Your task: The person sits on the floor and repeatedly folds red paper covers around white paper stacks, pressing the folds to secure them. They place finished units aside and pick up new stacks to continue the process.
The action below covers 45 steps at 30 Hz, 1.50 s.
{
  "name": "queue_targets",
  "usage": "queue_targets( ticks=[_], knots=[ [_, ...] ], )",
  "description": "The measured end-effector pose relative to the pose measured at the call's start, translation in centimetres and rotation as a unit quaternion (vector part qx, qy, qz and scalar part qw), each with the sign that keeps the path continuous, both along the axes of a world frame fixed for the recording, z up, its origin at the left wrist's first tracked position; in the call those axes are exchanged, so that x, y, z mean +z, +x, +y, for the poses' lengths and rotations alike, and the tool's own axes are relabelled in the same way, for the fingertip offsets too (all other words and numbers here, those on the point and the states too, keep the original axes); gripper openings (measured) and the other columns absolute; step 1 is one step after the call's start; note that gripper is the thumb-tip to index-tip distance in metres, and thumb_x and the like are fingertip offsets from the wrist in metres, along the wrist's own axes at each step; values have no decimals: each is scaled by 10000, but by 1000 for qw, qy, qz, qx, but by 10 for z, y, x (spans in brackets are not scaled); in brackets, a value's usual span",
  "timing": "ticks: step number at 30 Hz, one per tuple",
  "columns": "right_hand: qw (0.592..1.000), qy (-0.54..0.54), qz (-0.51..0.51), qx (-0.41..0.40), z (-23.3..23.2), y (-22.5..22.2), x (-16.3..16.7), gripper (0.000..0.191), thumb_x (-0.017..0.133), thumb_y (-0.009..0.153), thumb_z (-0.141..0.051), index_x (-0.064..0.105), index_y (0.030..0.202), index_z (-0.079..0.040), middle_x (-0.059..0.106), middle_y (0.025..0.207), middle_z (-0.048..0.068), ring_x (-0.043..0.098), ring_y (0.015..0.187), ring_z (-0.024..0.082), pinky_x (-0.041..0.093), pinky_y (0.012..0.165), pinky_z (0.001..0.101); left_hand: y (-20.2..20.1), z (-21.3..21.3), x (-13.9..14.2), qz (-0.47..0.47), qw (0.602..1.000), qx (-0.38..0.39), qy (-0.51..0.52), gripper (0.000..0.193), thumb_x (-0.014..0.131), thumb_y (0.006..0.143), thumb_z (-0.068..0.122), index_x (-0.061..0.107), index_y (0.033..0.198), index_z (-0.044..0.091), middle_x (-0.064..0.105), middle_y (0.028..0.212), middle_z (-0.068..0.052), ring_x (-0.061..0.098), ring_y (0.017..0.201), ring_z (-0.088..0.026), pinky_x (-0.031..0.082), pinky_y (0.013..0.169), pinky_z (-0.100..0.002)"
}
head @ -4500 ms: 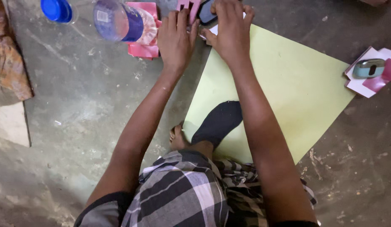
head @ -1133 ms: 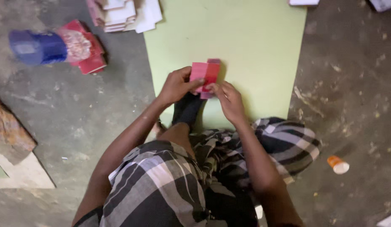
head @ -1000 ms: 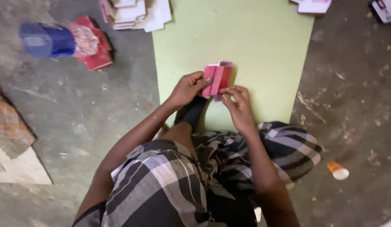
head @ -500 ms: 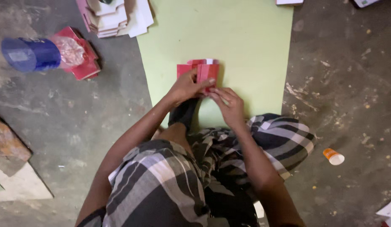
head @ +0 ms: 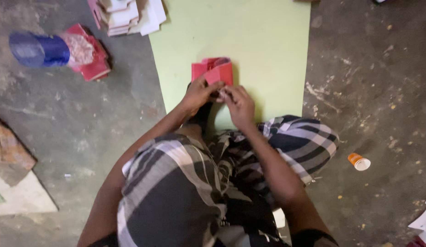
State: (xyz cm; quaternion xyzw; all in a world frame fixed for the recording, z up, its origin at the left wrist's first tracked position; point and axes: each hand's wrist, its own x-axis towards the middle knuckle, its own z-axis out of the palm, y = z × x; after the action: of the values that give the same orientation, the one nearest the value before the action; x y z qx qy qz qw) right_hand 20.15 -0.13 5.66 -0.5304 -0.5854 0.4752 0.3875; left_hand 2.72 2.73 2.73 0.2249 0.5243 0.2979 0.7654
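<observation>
Hands (head: 220, 96) around folded red-pink card (head: 213, 71)

You hold a small red folded carton (head: 213, 71) over the green sheet. A stack of flat pink-and-white cartons (head: 124, 16) lies top left. A red packet (head: 91, 64) lies at left, beside a blue-labelled bottle (head: 41, 49).

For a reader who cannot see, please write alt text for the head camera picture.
Seen from above, a seated person's left hand and right hand hold a red folded paper piece over a light green sheet on a grey floor. A stack of paper pieces lies at the top, a blue bottle far left, and a small orange cap to the right.
</observation>
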Motion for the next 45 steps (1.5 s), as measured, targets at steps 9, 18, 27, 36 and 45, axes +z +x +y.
queue_targets(
  ticks=[9, 18, 27, 36, 45],
  knots=[
    [922, -263, 283, 23, -60, 59, 128, 189, 602, 1015, -231, 643, 1010, -47, 698, 921, 133, 665, 782, 240, 553, 689, 359, -8, -8, -1, 163, 984, -53, 56, 245, 745, 1012, 242, 669, 1099, 26, 645, 845, -26, 544, 715, -103, 465, 618, -277],
    [999, -3, -54, -2, 12, 30, -14, 215, 573, 1093, -157, 626, 1229, 0, 714, 1143, 144, 750, 1015, 241, 616, 874, 337, -2, -1, 20, 174, 976, -30, 124, 222, 734, 1053, 184, 675, 1159, -2, 632, 932, -21, 557, 820, -114, 472, 712, -296],
    [993, -46, -102, -34, 17, 18, -55, 397, 618, 1066, -218, 522, 1382, 2, 674, 1293, 185, 723, 1101, 307, 595, 888, 402, -4, -11, 16, 7, 995, 61, 82, 356, 726, 987, 157, 647, 1315, 45, 718, 1083, -1, 639, 941, -86, 537, 822, -273],
    [990, 8, -139, -19, 12, 24, -49, 360, 650, 1103, -230, 532, 1388, -44, 644, 1326, 150, 701, 1142, 291, 607, 931, 402, -3, -14, 6, -1, 992, 69, 101, 244, 719, 1023, 131, 690, 1242, 29, 722, 1049, -9, 635, 912, -83, 531, 799, -259],
    [994, -45, -87, -42, 13, 20, -70, 414, 622, 1080, -270, 513, 1399, -29, 635, 1323, 171, 729, 1052, 278, 610, 861, 386, -3, -12, 8, -7, 994, 76, 78, 277, 731, 993, 158, 689, 1241, 43, 713, 957, 12, 610, 796, -70, 490, 676, -248]
  ],
)
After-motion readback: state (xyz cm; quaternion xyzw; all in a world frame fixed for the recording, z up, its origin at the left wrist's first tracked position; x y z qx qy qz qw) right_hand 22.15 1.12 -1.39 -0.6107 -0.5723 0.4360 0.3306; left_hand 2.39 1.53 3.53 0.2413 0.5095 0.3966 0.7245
